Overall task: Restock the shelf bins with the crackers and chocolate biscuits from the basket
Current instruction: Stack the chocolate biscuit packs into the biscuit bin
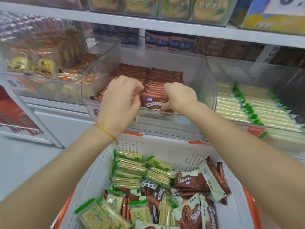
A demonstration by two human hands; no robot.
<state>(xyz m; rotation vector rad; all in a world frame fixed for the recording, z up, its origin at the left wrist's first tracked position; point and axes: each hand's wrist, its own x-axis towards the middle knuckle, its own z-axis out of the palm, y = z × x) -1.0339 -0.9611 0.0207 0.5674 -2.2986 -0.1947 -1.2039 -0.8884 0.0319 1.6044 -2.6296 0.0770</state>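
A clear plastic shelf bin [212, 90] holds rows of brown chocolate biscuit packs [165, 76]. Both my hands reach into its front. My left hand [120, 100] and my right hand [179, 98] grip a stack of brown chocolate biscuit packs [153, 100] between them, standing the stack on edge against the front row. Below, the white basket [156, 146] with orange trim holds green cracker packs [130, 172] at the left and loose chocolate biscuit packs [188, 180] at the right and front.
A neighbouring bin at the right holds green-and-cream cracker packs [247, 104]. A bin at the left holds yellow pastry packs [44, 63]. A white shelf board [148, 22] with more snack bins runs overhead. Grey floor lies at the lower left.
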